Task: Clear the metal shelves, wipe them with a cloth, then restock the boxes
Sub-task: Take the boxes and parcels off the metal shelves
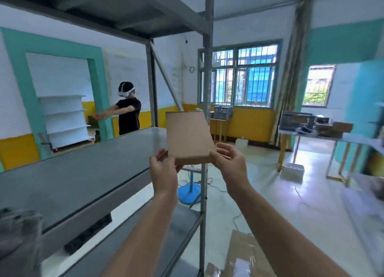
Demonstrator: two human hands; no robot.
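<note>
I hold a flat brown cardboard box (188, 136) in front of me with both hands, at the right end of the grey metal shelf (83, 168). My left hand (164, 172) grips its near left corner and my right hand (230, 164) grips its near right corner. The box lies about level, its far end over the shelf's right end, beside the upright post (207, 69). The middle shelf surface is bare. A lower shelf (166, 235) shows below, and an upper shelf (104, 8) runs overhead.
A grey cloth (18, 235) lies blurred at the lower left. Flattened cardboard (239, 254) lies on the floor at the bottom. A blue fan base (189, 191) stands behind the post. Another person (128, 110) stands beyond the shelf. Tables with clutter (315, 125) stand at the right.
</note>
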